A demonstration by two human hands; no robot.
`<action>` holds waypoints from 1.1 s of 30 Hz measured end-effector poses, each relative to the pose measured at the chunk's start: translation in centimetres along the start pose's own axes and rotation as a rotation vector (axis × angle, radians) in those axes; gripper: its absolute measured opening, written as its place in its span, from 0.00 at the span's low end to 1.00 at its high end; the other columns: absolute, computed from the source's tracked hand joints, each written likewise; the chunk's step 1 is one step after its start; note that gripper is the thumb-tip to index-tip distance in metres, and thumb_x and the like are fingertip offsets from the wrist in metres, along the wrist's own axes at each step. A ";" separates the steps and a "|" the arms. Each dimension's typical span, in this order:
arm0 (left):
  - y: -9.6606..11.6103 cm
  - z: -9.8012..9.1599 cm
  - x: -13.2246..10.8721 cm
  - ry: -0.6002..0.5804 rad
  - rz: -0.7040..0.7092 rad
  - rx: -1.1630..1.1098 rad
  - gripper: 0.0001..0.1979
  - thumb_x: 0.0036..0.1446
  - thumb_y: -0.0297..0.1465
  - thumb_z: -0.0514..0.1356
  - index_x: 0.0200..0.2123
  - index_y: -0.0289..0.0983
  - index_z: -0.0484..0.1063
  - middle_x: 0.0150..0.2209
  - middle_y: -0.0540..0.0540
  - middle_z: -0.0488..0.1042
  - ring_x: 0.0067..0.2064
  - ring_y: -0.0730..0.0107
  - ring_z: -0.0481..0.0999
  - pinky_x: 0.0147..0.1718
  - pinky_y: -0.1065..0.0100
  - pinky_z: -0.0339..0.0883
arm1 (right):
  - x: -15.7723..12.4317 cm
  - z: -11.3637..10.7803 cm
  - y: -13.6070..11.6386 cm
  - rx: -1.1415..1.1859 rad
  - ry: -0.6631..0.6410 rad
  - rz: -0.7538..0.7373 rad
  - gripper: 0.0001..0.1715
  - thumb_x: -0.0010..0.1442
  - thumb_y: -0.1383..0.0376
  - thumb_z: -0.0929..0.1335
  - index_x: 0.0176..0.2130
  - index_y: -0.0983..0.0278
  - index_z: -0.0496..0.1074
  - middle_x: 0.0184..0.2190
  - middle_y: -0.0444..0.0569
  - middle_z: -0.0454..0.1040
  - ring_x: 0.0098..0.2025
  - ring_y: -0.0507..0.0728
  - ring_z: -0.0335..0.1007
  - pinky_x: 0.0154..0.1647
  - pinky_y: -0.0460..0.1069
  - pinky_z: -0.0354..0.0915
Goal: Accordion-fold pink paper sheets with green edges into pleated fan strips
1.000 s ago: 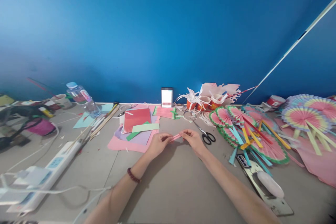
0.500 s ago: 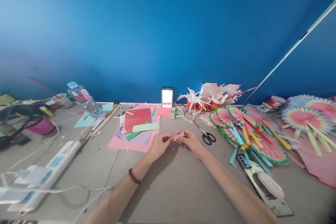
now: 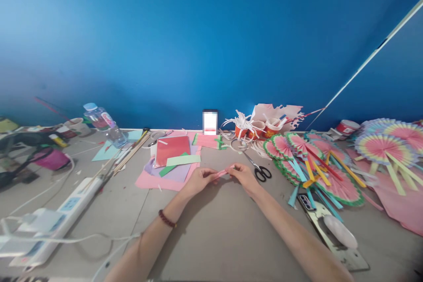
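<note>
A narrow strip of pink paper (image 3: 223,172) stretches between my hands, just above the grey table. My left hand (image 3: 201,181) pinches one end of it. The other end is in the fingertips of my right hand (image 3: 243,177). Whether the strip is folded or rolled is too small to make out. Left of my left hand lie stacked sheets, with a red packet (image 3: 172,149) and a pale green paper strip (image 3: 183,160) on top. Black-handled scissors (image 3: 262,173) rest to the right of my right hand.
Pleated paper fans (image 3: 340,187) with coloured strips spread across the right side, near a phone (image 3: 330,233) with a white mouse on it. Red paper cups (image 3: 256,129) and a small upright screen (image 3: 210,122) stand by the blue wall. A power strip (image 3: 71,211) and bottle (image 3: 107,121) are left.
My hands have drawn slightly apart, and the pink paper between them now shows as a longer, straighter strip. My left wrist has shifted a little to the left.
</note>
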State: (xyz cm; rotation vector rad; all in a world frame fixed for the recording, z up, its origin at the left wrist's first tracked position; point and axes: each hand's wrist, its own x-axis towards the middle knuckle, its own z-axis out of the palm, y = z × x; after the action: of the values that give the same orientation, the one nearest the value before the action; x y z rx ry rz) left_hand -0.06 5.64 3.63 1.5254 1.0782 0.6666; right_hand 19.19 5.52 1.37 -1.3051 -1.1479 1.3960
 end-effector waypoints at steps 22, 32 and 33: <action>-0.8 1.0 0.3 0.081 0.062 -0.055 0.17 0.49 0.43 0.58 0.26 0.34 0.74 0.23 0.46 0.75 0.26 0.68 0.73 0.29 0.69 0.64 | 0.2 -0.3 -0.1 0.029 0.026 -0.006 0.20 0.41 0.51 0.73 0.22 0.65 0.72 0.17 0.41 0.67 0.18 0.47 0.55 0.18 0.45 0.44; -1.4 2.2 0.6 0.134 0.098 -0.189 0.21 0.49 0.45 0.61 0.32 0.30 0.76 0.26 0.43 0.76 0.27 0.69 0.72 0.28 0.69 0.65 | -0.4 1.1 0.5 0.308 -0.099 0.066 0.22 0.39 0.52 0.76 0.29 0.66 0.74 0.28 0.48 0.75 0.31 0.53 0.70 0.32 0.47 0.63; -1.4 2.3 0.5 0.131 0.103 -0.196 0.22 0.49 0.45 0.61 0.33 0.30 0.76 0.27 0.43 0.76 0.27 0.69 0.72 0.29 0.69 0.65 | -0.4 1.1 0.7 0.295 -0.084 0.066 0.22 0.39 0.53 0.76 0.28 0.67 0.74 0.27 0.48 0.75 0.30 0.53 0.69 0.32 0.47 0.63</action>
State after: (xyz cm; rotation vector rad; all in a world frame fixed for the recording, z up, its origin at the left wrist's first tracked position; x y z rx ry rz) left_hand 1.76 5.07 1.64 1.3893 1.0041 0.9277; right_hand 18.09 4.97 0.79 -1.0911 -0.9173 1.6131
